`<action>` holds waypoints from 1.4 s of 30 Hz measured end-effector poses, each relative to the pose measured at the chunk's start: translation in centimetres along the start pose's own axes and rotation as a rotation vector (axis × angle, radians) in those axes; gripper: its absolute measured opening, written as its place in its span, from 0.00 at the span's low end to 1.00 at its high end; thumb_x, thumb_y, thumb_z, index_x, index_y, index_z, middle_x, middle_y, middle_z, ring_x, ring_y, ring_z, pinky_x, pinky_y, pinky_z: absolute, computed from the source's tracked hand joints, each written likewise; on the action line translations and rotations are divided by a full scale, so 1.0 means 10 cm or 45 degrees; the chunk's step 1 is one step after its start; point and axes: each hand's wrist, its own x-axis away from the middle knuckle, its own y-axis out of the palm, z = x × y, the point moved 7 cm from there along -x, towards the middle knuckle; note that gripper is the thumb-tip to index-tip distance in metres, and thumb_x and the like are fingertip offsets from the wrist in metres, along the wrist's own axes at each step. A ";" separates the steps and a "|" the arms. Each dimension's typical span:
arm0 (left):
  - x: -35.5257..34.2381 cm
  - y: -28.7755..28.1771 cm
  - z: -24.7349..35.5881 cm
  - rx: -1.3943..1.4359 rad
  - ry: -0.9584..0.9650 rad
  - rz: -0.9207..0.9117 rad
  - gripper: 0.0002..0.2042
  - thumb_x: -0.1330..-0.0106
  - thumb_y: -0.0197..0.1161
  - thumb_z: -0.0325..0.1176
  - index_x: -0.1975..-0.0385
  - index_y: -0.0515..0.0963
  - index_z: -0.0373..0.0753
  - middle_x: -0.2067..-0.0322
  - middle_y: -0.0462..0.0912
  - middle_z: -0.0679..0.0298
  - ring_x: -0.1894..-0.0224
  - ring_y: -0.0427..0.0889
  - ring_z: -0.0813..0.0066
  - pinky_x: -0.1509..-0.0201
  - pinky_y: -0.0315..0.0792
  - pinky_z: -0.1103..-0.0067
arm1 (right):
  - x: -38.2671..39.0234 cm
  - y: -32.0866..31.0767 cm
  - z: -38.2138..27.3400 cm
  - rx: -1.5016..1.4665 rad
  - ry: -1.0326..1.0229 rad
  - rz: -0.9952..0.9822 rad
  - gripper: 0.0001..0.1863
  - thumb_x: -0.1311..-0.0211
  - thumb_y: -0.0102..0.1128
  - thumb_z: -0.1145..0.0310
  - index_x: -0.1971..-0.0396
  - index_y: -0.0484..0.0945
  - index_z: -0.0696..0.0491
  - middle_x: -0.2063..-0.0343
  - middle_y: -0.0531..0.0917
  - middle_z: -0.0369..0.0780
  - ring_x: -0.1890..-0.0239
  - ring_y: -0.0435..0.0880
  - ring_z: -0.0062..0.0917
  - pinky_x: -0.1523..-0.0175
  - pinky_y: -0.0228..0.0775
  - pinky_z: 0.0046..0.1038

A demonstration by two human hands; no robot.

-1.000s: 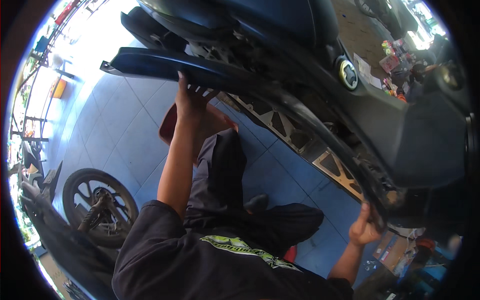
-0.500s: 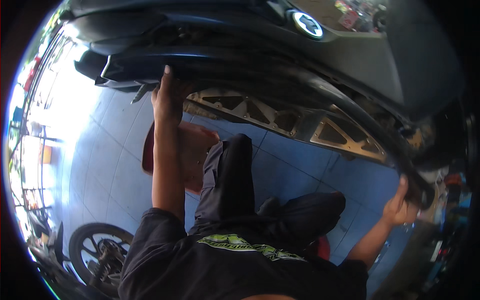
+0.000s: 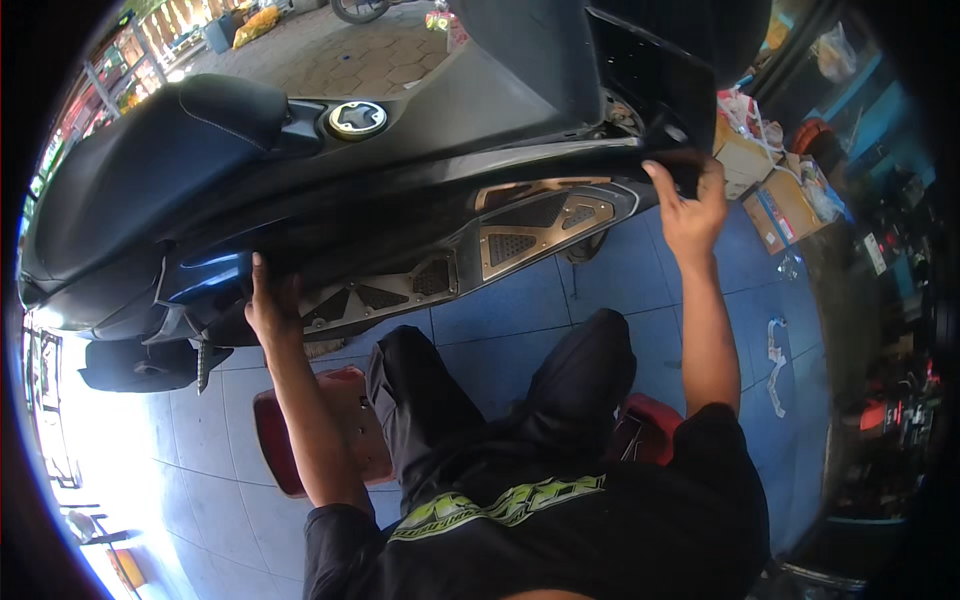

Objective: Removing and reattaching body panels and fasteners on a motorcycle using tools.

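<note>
A long black glossy side panel (image 3: 370, 235) lies along the flank of a dark scooter (image 3: 140, 170), over footboards with metal plates (image 3: 540, 225). My left hand (image 3: 268, 300) grips the panel near its rear, thumb on the outer face and fingers partly hidden. My right hand (image 3: 692, 208) holds the panel's front end, thumb up and fingers curled round the edge. A round fuel cap (image 3: 357, 118) sits on the scooter body above the panel. Whether the panel touches its mounts I cannot tell.
A red plastic container (image 3: 275, 440) is beside my left leg, a red item (image 3: 650, 420) beside my right. Cardboard boxes (image 3: 785, 210), a white strip (image 3: 776, 365) and shelving (image 3: 890, 400) with assorted items stand at the right. Railings line the bright left edge.
My view has turned toward the scooter, which now lies more level across it. The panel has moved in closer to the body, and my right hand has come higher with its end.
</note>
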 end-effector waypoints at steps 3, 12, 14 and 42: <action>-0.19 -0.10 -0.14 -0.044 -0.045 0.036 0.28 0.45 0.75 0.44 0.53 0.75 0.26 0.58 0.80 0.54 0.64 0.81 0.64 0.56 0.78 0.71 | 0.11 0.20 0.05 0.057 0.072 -0.018 0.12 0.48 0.72 0.73 0.67 0.78 0.57 0.71 0.85 0.40 0.70 0.84 0.26 0.63 0.74 0.26; -0.18 -0.14 -0.08 0.148 0.007 0.043 0.33 0.47 0.76 0.42 0.47 0.71 0.28 0.47 0.74 0.52 0.53 0.80 0.53 0.53 0.78 0.63 | 0.17 0.24 -0.06 0.080 -0.019 0.024 0.09 0.46 0.71 0.74 0.68 0.79 0.58 0.72 0.85 0.40 0.69 0.84 0.24 0.62 0.74 0.25; -0.21 -0.18 -0.08 0.134 0.031 0.039 0.33 0.46 0.76 0.42 0.46 0.70 0.29 0.47 0.74 0.52 0.53 0.80 0.53 0.53 0.78 0.63 | 0.22 0.29 -0.03 0.013 0.006 -0.018 0.08 0.44 0.69 0.76 0.68 0.79 0.59 0.72 0.85 0.39 0.69 0.84 0.24 0.63 0.74 0.25; -0.21 -0.71 -0.51 0.464 0.130 -0.153 0.42 0.42 0.54 0.70 0.33 0.60 0.49 0.35 0.65 0.57 0.35 0.66 0.55 0.32 0.61 0.51 | 0.99 0.24 0.14 0.189 0.093 -0.244 0.14 0.35 0.51 0.64 0.63 0.59 0.58 0.67 0.68 0.46 0.64 0.76 0.38 0.57 0.75 0.45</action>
